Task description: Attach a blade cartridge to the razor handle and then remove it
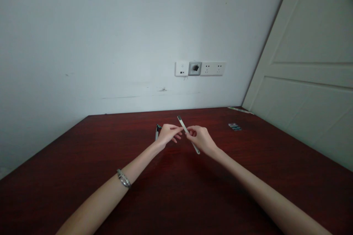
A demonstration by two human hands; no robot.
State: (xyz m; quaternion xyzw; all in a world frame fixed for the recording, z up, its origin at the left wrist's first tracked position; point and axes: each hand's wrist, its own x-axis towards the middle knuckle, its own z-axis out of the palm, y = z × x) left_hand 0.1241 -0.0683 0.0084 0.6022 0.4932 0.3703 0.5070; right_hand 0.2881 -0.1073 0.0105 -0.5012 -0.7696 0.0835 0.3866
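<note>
A slim white stick (pixel 195 148) with a dark tip and a small hole at its lower end slants over the table, held between the thumb and fingers of my right hand (pixel 202 139). From the left, my left hand (pixel 167 133) reaches toward its middle. The left fingers are stretched and partly spread, the foremost fingertips at or touching the stick; contact is hard to make out. Just behind my left wrist lies a thin black-and-silver object (pixel 157 131), half hidden by the hand, its kind unclear.
The dark red wooden table (pixel 132 205) meets a white wall. To the right lies a small dark, shiny packet (pixel 235 126). A pale green-and-white strip (pixel 241 110) rests at the far right edge, near a panelled white door (pixel 306 69). Wall sockets (pixel 213 68) sit above.
</note>
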